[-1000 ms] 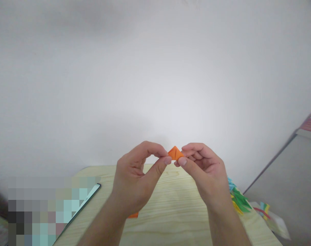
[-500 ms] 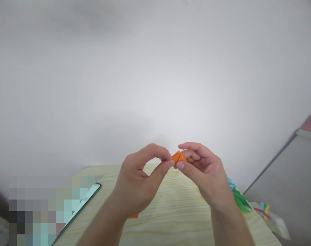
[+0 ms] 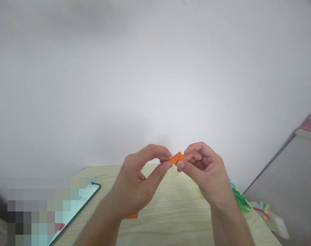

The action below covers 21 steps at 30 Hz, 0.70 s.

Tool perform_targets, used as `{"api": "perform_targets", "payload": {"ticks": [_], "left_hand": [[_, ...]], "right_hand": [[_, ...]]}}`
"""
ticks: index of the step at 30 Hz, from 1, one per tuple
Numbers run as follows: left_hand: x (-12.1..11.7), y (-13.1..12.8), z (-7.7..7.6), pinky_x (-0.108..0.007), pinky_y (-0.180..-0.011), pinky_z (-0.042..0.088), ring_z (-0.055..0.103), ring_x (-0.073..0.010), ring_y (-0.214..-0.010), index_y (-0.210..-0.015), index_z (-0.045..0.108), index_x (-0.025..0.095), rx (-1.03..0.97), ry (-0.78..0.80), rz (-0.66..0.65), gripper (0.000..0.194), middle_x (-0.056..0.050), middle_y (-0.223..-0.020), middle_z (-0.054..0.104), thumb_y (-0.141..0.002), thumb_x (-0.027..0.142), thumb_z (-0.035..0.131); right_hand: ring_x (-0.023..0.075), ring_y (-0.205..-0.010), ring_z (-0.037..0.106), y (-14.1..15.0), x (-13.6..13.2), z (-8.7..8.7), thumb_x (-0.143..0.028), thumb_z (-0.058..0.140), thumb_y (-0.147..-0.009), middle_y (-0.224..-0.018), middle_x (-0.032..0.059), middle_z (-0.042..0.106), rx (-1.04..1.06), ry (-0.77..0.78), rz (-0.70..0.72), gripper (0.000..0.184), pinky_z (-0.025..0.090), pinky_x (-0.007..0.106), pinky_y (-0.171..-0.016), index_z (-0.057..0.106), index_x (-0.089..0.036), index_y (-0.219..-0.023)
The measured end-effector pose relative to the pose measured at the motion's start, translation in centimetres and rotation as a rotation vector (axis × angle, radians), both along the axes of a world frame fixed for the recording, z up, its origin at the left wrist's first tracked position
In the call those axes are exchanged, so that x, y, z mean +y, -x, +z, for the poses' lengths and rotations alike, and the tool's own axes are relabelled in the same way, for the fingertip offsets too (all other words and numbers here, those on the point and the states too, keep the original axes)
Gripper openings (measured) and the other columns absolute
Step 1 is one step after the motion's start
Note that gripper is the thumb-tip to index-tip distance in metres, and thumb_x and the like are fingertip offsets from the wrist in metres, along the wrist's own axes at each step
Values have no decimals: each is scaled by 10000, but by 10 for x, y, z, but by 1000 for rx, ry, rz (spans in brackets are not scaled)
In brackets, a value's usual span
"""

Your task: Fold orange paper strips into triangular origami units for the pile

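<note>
I see room for a hand to slip in over the desk [image 3: 170,208] from the near side, between the two forearms. At the far end of that lane, the left hand [image 3: 137,181] and right hand [image 3: 208,176] bar the way, meeting at the folded orange paper [image 3: 177,158]. Over their knuckles there's space in front of the wall [image 3: 155,85]. A phone [image 3: 86,200] hems in the left side; green paper [image 3: 240,199] sits close by the right forearm.
</note>
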<state>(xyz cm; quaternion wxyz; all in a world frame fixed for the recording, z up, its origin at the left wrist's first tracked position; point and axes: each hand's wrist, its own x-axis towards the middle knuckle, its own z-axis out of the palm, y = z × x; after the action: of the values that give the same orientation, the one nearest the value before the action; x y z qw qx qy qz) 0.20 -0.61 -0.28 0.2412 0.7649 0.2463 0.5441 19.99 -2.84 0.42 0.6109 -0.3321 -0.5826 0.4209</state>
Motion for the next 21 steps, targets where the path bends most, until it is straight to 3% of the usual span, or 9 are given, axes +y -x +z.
{"api": "perform_targets", "payload": {"ticks": [14, 21], "left_hand": [[-4, -3, 0, -285, -778, 507, 636, -139, -844, -1021, 641, 235, -1, -69, 78, 228, -3, -929, 674, -913, 35, 661], [-1, -3, -7, -316, -772, 500, 645, -169, -836, -972, 657, 234, -45, 2, 46, 173, -19, -905, 687, -935, 68, 629]], "right_hand": [[145, -721, 628, 5, -3, -3, -266, 846, -854, -778, -9, 701, 3, 12, -76, 229, 483, 272, -684, 629, -226, -916], [144, -735, 633, 6, 1, -8, -264, 847, -858, -783, -7, 714, 38, 24, -48, 234, 485, 266, -689, 622, -221, -902]]}}
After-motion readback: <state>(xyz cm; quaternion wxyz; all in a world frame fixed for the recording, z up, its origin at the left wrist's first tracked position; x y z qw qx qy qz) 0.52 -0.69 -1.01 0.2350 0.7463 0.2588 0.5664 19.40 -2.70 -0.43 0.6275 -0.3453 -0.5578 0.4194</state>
